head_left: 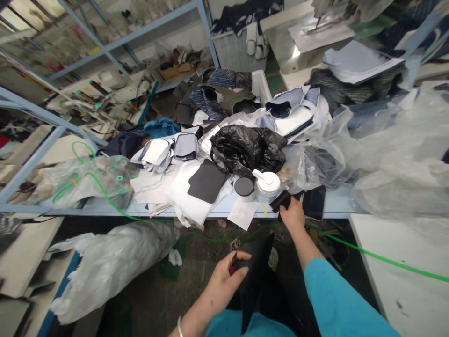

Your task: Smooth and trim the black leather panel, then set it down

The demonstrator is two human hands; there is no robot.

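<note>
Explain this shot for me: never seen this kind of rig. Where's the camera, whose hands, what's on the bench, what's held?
There is no machine here: one camera sits on a person's head, looking forward and down, so both hands are the wearer's own. The left hand has a grip on a black sheet held low over the lap. The right hand reaches to the bench edge and touches a small black piece. On the bench lie a white jar, a round black lid, a crumpled black bag, a dark cut panel, fabric pieces and clear plastic bags. A green cord runs below.
</note>
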